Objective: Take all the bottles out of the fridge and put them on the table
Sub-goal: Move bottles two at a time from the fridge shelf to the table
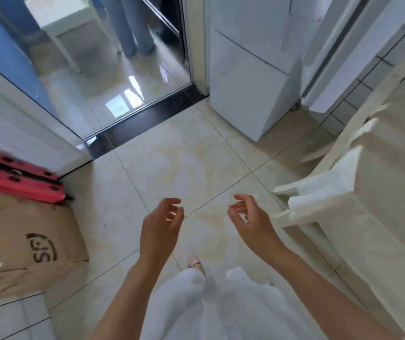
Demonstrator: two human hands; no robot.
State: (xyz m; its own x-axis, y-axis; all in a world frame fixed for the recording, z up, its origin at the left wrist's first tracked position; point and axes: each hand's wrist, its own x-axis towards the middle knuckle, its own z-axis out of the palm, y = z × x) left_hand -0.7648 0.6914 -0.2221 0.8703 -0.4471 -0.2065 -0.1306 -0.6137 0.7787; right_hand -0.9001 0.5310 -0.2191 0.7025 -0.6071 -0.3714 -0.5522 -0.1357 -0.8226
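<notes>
So both hands are out in front of the person, low over the tiled floor (pixel 177 155), and neither one is carrying anything. The left hand (pixel 161 225) has its fingers loosely curled, palm turned inward, nothing in it. The right hand (pixel 248 217) is the same deal, fingers relaxed and a bit bent, empty, with a gap of bare floor between the 2 hands.

The fridge (pixel 248 69) is up at about 1 o'clock, white, and its doors look closed, so no bottles can be seen from here. A white table (pixel 373 182) with a pale cloth draped over it runs along the 3 o'clock side, just beside the right hand but not touching it.

Over at 9 o'clock there's a pink suitcase (pixel 17 182) sitting above a brown cardboard box (pixel 32 244). At 11 o'clock a doorway opens onto a shiny floor, and someone's legs (pixel 135 28) in pale trousers are standing out there. The person's white skirt (pixel 211 305) fills the 6 o'clock edge.
</notes>
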